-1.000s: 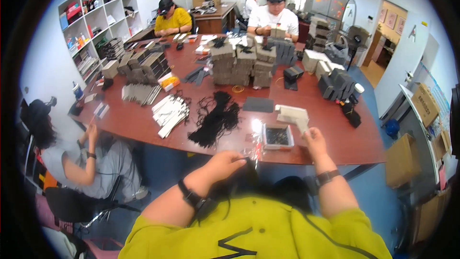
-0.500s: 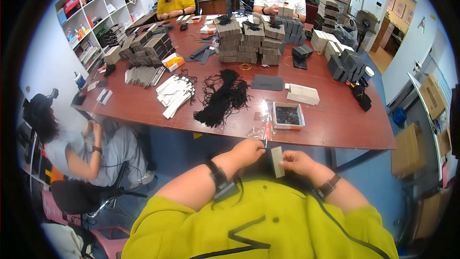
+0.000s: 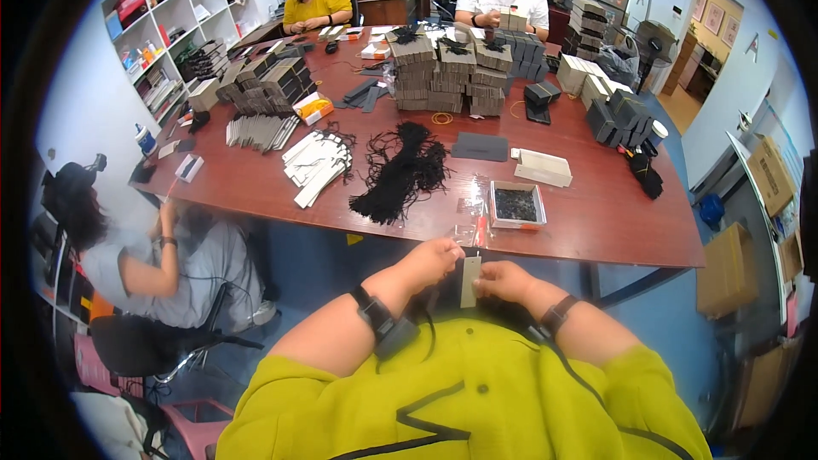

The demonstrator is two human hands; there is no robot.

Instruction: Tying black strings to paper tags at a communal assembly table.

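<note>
slim, pale beige tag (image 3: 469,283), nearly upright

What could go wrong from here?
1. Dropped tag: the right hand pinches the pale tag off the table's front edge, so if the grip slips it could fall past the tabletop.
2. Spill: the open box of small dark pieces sits near that edge, just beyond the right hand; a forearm might knock it.
3. Tangling: the black cords lie in a loose heap and may snag.
</note>
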